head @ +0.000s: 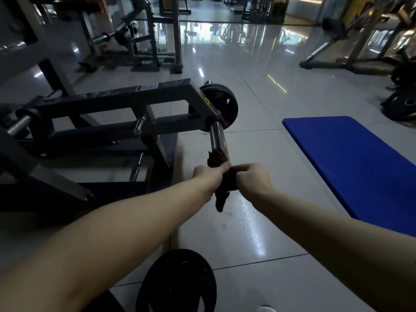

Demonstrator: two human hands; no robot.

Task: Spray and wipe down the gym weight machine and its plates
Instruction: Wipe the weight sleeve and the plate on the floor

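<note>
Weight machine (117,102) fills the left. Its loading bar (217,137) juts from the frame's right end toward the viewer. Two plates (222,104) sit on the arm's far side. Cloth (221,158) wraps the bar's near end, gripped by left hand (208,176) and right hand (253,179) side by side. Mat (351,161) lies on the floor to the right. Loose plate (180,280) lies nearest, under the forearms. Stacked plates (403,106) lie far right, behind the mat.

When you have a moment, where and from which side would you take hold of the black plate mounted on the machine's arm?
By its rim at the cut-out openings, gripping either side, I'd judge. The plate stands upright, and the machine arm hides its left part, so come from the open floor on the right.
</note>
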